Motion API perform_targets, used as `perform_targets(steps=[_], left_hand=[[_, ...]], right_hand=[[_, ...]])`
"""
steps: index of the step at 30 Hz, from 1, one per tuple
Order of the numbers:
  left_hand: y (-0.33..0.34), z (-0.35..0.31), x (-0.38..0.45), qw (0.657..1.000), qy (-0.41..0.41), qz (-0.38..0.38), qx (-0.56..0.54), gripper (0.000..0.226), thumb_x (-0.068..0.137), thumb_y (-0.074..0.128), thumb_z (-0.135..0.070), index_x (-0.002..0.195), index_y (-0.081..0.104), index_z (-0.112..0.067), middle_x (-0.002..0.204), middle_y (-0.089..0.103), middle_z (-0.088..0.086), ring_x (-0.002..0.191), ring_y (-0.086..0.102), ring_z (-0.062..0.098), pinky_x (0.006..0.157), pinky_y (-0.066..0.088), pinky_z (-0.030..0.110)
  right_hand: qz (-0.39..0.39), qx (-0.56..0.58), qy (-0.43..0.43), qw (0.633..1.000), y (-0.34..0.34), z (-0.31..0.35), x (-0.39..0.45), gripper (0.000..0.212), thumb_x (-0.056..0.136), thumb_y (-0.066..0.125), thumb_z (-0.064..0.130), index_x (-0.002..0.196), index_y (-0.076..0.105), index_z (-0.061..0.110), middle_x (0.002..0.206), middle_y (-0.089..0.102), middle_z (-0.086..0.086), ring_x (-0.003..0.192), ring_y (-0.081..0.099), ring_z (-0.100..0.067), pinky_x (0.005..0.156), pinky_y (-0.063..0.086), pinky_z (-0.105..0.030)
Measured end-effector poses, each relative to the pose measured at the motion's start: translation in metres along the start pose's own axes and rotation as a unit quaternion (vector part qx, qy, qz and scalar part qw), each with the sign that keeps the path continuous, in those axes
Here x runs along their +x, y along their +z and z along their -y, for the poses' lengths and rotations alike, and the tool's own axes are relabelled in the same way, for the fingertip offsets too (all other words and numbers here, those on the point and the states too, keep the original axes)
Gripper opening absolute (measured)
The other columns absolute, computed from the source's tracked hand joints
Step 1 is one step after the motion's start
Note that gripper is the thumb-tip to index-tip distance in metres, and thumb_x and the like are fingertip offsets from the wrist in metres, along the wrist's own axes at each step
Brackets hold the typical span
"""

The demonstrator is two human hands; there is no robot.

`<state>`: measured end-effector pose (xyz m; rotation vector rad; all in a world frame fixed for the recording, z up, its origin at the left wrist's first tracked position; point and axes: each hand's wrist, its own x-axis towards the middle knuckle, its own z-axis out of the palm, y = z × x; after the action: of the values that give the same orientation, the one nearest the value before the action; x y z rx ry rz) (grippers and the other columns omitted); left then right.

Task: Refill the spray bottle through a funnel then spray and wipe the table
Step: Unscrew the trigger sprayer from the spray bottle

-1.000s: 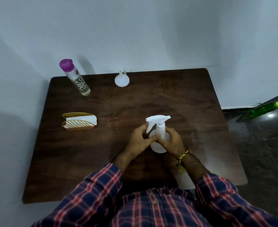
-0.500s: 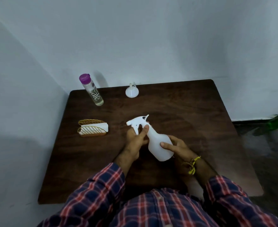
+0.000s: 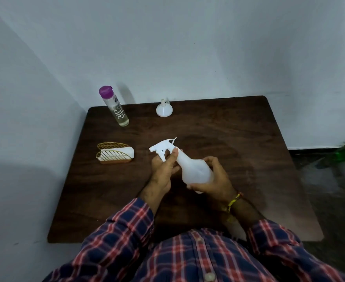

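Step in hand: opening the spray bottle (image 3: 194, 169) for refilling; the trigger head (image 3: 163, 147) sits on the neck, so by my reading the unscrewing is under way or about to start.
Spray bottle: lifted over the middle of the table (image 3: 238, 139), tilted, head toward 10 o'clock, base toward 4 o'clock.
Left hand (image 3: 164, 169): clenched around the neck just below the trigger head.
Right hand (image 3: 216, 180): grasping the bottle's wide body from below and the side.
Funnel (image 3: 164, 110): standing mouth-down near the far edge at 12 o'clock, well apart from the hands.
Refill bottle (image 3: 115, 107): purple-capped, clear liquid inside, at 11 o'clock, capped.
Napkin holder (image 3: 115, 153): at 9 o'clock, white tissue inside, likely for wiping.
Next move calls for: twisting the head against the held body, lifting it out with its dip tube, standing the bottle upright, then fetching the funnel.
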<state>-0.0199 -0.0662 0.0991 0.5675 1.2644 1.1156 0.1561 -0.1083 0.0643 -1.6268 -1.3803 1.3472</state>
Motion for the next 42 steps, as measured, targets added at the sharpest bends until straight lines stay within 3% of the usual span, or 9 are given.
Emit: perform_targets(steps=[3,7,13,17,22,27,31,36,42], left_hand=[[0.0,0.001,-0.002,1.0,0.006,0.0,-0.014,0.017,0.092,0.063,-0.012,0.109,0.065,-0.009,0.103,0.074,0.01,0.103,0.07,0.024,0.086,0.057,0.046],[-0.005,-0.001,-0.007,1.0,0.001,0.021,0.003,0.029,0.093,0.062,-0.015,0.12,0.061,-0.003,0.11,0.072,0.014,0.107,0.068,0.028,0.091,0.054,0.049],[-0.001,-0.009,-0.013,1.0,0.003,0.001,-0.013,0.019,0.092,0.063,-0.014,0.11,0.065,-0.008,0.111,0.071,0.018,0.106,0.068,0.03,0.09,0.055,0.047],[-0.004,-0.013,-0.018,1.0,0.005,0.021,0.007,0.02,0.092,0.062,-0.015,0.111,0.065,-0.008,0.109,0.072,0.015,0.105,0.068,0.029,0.088,0.056,0.046],[0.003,-0.012,-0.019,0.999,0.028,-0.006,0.029,0.021,0.093,0.063,-0.015,0.113,0.064,-0.011,0.107,0.073,0.01,0.103,0.07,0.023,0.091,0.054,0.048],[0.005,-0.018,-0.022,0.997,0.043,0.026,0.064,0.019,0.093,0.063,-0.016,0.111,0.065,-0.015,0.109,0.073,0.01,0.105,0.069,0.024,0.093,0.054,0.05],[0.008,-0.016,-0.024,0.996,0.052,-0.001,0.072,0.019,0.091,0.065,-0.017,0.11,0.066,-0.012,0.106,0.074,0.009,0.104,0.069,0.023,0.094,0.052,0.053],[0.005,-0.025,-0.027,0.994,0.057,0.002,0.09,0.025,0.091,0.065,-0.016,0.115,0.064,-0.008,0.106,0.074,0.01,0.101,0.07,0.024,0.093,0.053,0.051],[0.008,-0.021,-0.033,0.989,0.082,-0.07,0.101,0.026,0.084,0.074,-0.018,0.11,0.067,-0.015,0.105,0.074,0.003,0.099,0.071,0.016,0.091,0.055,0.049]], right_hand=[[0.052,0.026,0.047,0.997,-0.001,0.0,0.004,0.102,0.048,0.09,0.061,0.134,0.038,0.04,0.134,0.048,0.006,0.116,0.055,-0.013,0.091,0.055,-0.033],[0.118,0.179,0.101,0.972,-0.016,0.01,0.004,0.075,0.068,0.086,0.041,0.132,0.057,0.014,0.123,0.067,-0.004,0.109,0.066,-0.025,0.079,0.057,-0.032],[0.09,0.032,0.063,0.993,-0.007,0.016,0.001,0.109,0.05,0.087,0.064,0.142,0.038,0.033,0.135,0.049,0.005,0.117,0.056,-0.014,0.094,0.055,-0.037],[0.166,0.106,0.09,0.976,-0.019,0.029,-0.005,0.06,0.079,0.079,0.034,0.132,0.053,0.023,0.128,0.062,-0.003,0.107,0.064,-0.014,0.084,0.058,-0.029],[0.056,-0.102,0.001,0.993,-0.01,0.029,-0.008,0.11,0.045,0.082,0.068,0.139,0.038,0.033,0.132,0.043,0.006,0.118,0.046,-0.013,0.097,0.048,-0.036],[0.137,0.023,0.052,0.989,-0.021,0.038,-0.007,0.075,0.075,0.082,0.041,0.138,0.046,0.024,0.129,0.056,0.001,0.109,0.06,-0.012,0.089,0.057,-0.033],[0.034,-0.101,-0.011,0.994,-0.007,0.032,-0.01,0.099,0.049,0.089,0.058,0.129,0.041,0.028,0.127,0.048,0.007,0.113,0.052,-0.012,0.09,0.055,-0.036],[0.164,0.016,0.055,0.985,-0.014,0.033,-0.006,0.092,0.074,0.082,0.04,0.149,0.031,0.026,0.139,0.05,0.002,0.118,0.056,-0.014,0.1,0.052,-0.04],[-0.036,-0.192,-0.079,0.977,0.006,0.027,-0.011,0.112,0.043,0.081,0.068,0.138,0.032,0.035,0.131,0.04,0.006,0.117,0.045,-0.014,0.097,0.048,-0.036]])
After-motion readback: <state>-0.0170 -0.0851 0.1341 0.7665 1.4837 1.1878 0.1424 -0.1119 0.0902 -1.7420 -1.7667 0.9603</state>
